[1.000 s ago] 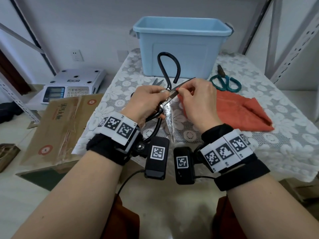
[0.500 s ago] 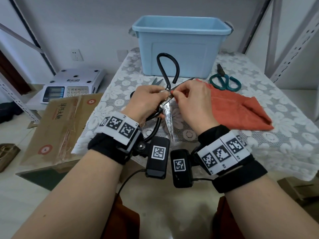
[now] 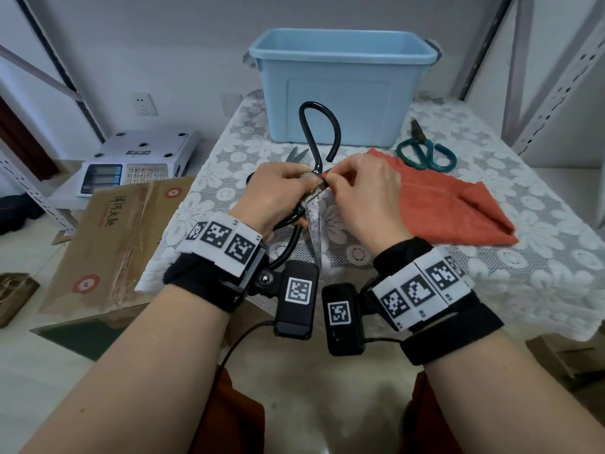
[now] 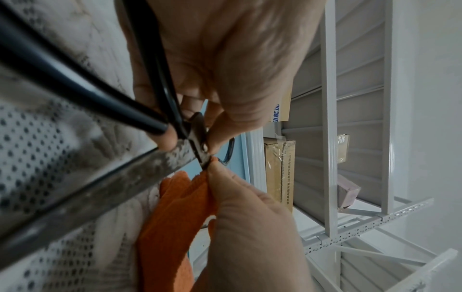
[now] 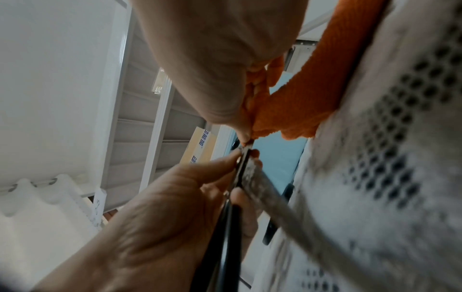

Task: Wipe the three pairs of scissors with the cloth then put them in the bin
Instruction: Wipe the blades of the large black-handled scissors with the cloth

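Large black-handled scissors (image 3: pixel 312 221) stand opened wide above the table's front. My left hand (image 3: pixel 281 191) grips them at the pivot (image 4: pixel 200 142), one handle loop (image 3: pixel 319 132) pointing up. My right hand (image 3: pixel 363 191) pinches a corner of the orange cloth (image 3: pixel 458 208) around the far blade right beside the pivot (image 5: pixel 250 122). The near blade (image 4: pixel 100 181) points back at me. Green-handled scissors (image 3: pixel 425 152) lie at the back right. A third pair (image 3: pixel 296 155) shows only its tips behind my left hand. The light blue bin (image 3: pixel 340 86) stands at the back.
A white lace cloth covers the table (image 3: pixel 491 273). To the left are a weighing scale (image 3: pixel 137 162) and a flattened cardboard box (image 3: pixel 108 244). Grey metal shelf posts (image 3: pixel 556 77) rise at the right.
My right hand has slid the cloth along the far blade in to the pivot, so the blade tip no longer shows. The left hand keeps its grip.
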